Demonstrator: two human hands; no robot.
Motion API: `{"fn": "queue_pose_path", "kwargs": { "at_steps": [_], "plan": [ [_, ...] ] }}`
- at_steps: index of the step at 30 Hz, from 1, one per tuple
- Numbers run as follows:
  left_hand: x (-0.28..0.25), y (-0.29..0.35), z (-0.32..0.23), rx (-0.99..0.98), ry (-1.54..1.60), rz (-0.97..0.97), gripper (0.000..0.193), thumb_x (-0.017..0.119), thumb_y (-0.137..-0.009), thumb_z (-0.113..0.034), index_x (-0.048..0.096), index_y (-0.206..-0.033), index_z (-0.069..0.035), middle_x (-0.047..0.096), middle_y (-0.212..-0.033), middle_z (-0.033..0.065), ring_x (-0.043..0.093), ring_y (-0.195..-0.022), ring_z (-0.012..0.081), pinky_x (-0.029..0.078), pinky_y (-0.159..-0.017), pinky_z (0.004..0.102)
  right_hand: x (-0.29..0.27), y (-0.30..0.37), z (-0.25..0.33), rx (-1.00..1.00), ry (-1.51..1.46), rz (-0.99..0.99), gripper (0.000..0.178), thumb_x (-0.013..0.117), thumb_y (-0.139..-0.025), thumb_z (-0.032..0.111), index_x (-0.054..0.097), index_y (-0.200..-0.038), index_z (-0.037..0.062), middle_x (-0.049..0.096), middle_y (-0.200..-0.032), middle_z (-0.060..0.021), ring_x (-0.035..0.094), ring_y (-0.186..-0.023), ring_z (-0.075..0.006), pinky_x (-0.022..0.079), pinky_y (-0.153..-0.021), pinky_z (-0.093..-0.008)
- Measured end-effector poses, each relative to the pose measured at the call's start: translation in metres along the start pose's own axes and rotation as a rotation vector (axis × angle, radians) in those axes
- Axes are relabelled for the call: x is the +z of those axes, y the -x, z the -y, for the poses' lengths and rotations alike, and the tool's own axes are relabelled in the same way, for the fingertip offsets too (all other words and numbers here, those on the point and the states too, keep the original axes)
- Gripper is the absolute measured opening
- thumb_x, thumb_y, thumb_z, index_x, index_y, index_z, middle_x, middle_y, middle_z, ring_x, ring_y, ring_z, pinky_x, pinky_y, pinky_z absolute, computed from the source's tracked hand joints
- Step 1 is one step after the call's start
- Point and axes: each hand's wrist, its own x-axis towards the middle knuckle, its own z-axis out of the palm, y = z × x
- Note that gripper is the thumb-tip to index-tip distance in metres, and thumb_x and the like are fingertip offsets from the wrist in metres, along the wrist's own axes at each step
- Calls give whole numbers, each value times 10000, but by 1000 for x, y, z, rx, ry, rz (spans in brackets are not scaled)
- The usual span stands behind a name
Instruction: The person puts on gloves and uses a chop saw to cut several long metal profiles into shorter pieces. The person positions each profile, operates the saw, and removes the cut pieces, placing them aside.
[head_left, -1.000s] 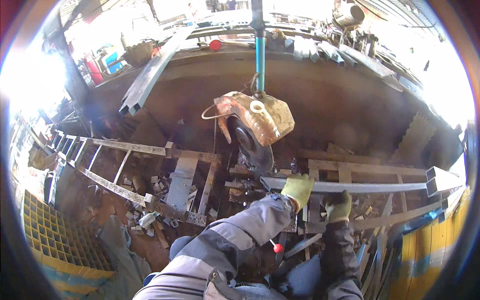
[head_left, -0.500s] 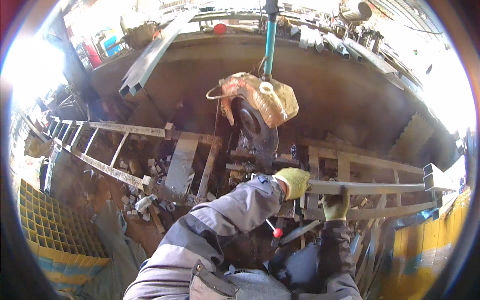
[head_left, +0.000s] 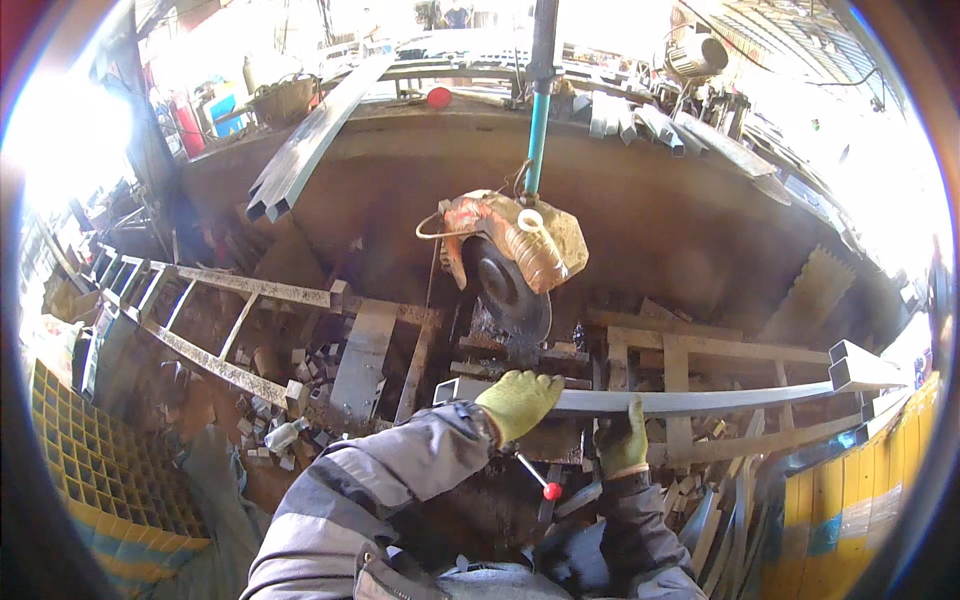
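Left hand (head_left: 518,403) grips the tube (head_left: 700,403) (open end (head_left: 446,391) apart from the disc (head_left: 512,298)).

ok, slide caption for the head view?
Left hand and right hand, both gloved, on a metal tube near a cutting disc.

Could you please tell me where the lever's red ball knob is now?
In the head view, the red ball knob is in the lower part, slightly right of centre, lower than the left hand and left of the right forearm.
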Motion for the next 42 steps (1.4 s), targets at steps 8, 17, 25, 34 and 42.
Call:
{"fn": "queue_pose_path", "kwargs": {
  "at_steps": [8, 17, 25, 34, 42],
  "plan": [
    [-23, 55, 85, 8, 301, 190, 686, 879, -929, -421, 717, -1508, -90, 814, -1410, 228, 774, -1321, 489, 625, -1098, 610, 13, 2, -19, 119, 119, -89, 595, 762, -1181, 519, 736, -1540, 45, 766, -1447, -151, 754, -1301, -360, 612, -1154, -554],
    [-33, 108, 165, -117, 199, 94, 702, 907, -889, -311, 754, -1546, -117, 848, -1344, 236, 818, -1223, 477, 657, -1064, 572, 52, -6, -23, 147, 224, -100, 474, 815, -1184, 474, 778, -1506, 129, 848, -1345, -79, 847, -1118, -249, 662, -893, -435],
    [6, 156, 254, -172, 164, -61, 656, 885, -924, -126, 747, -1560, -51, 803, -1454, 264, 786, -1296, 504, 637, -1100, 573, 41, -15, 12, -23, 407, -21, 470, 764, -1223, 401, 762, -1538, 52, 886, -1392, -121, 862, -1071, -204, 651, -848, -324],
    [23, 183, 307, -321, -3, -38, 721, 867, -987, -232, 694, -1670, -78, 711, -1642, 247, 623, -1542, 511, 491, -1315, 583, 17, -22, 16, -503, 916, -201, 365, 813, -1168, 254, 821, -1470, 50, 842, -1388, -67, 798, -1248, -223, 647, -1053, -373],
    [-23, 222, 342, -435, -57, 47, 654, 873, -988, -178, 720, -1621, -124, 749, -1568, 229, 683, -1452, 501, 549, -1225, 601, -11, -60, 47, -645, 1138, -177, 458, 783, -1202, 183, 748, -1652, 105, 814, -1507, -36, 731, -1101, -120, 616, -1022, -306]
  ]
}}
